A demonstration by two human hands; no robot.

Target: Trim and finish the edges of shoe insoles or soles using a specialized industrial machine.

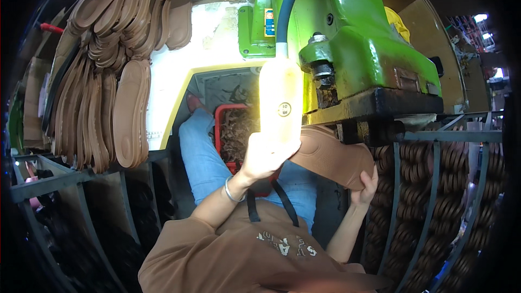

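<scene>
Sole [337, 158] just by the machine [374, 49], pinched at right by the right hand [366, 187]; can't tell the grip of the left hand [265, 158] behind the lamp [281, 84]. Looks midway; stack [131, 114] far left, can't say if done or waiting.

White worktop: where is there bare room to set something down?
The white worktop shows one bare patch, between the stacked brown soles and the green machine, behind the yellow edging. Its left end is crowded by those soles. In front of the machine, the left hand, right hand and brown sheet take up the room.
</scene>
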